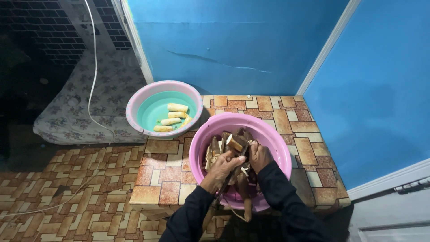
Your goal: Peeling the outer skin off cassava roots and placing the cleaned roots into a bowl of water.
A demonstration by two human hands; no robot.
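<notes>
Head view, hands (242,163) gripping rough brown root (236,142)

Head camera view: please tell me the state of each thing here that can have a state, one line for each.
Pink basin: holds unpeeled brown roots.
Root piece: partly peeled, held over the pink basin.
Left hand: closed around a knife handle.
Right hand: grips the root piece.
Teal basin: holds a few peeled pale pieces.
White cable: hangs loose down to the floor.
</notes>
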